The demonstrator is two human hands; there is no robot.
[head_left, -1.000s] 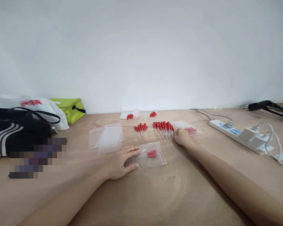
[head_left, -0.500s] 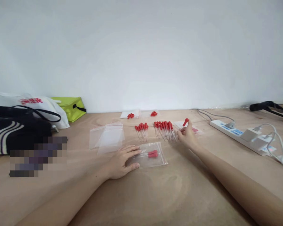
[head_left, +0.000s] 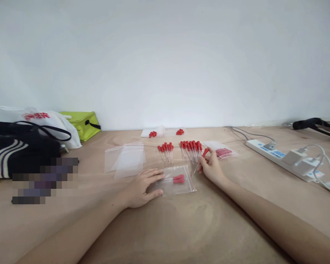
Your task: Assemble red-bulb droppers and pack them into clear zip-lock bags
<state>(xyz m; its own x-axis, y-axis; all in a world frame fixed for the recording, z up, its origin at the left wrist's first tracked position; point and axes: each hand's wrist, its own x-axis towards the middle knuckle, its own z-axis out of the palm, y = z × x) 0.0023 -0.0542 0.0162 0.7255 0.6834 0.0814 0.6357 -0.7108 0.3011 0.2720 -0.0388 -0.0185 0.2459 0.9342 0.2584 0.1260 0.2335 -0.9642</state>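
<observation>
My left hand (head_left: 145, 187) lies with fingers spread on the left end of a clear zip bag (head_left: 165, 187). Inside that bag are droppers (head_left: 178, 179) with red rubber bulbs and clear stems. Between thumb and fingers, my right hand (head_left: 212, 168) pinches a red-bulbed dropper (head_left: 205, 152), its stem slanting down to the left toward the bag's zip edge. Just beyond it, a row of droppers (head_left: 191, 146) rests on the table, and a smaller group of droppers (head_left: 165, 148) lies left of that row. A filled zip bag (head_left: 229, 155) with red bulbs sits behind my right hand.
Flat clear bags (head_left: 129, 159) overlap on the left. Loose red bulbs (head_left: 153, 134) and more bulbs (head_left: 179, 131) lie on bags near the wall. A power strip (head_left: 280, 159) with plugged-in chargers is at right; a black bag (head_left: 22, 150) and a green bag (head_left: 82, 124) stand at left.
My right hand has moved left and nearer, bringing the dropper down toward the clear bag. The filled bag behind it shows more fully. My left hand stays on the bag.
</observation>
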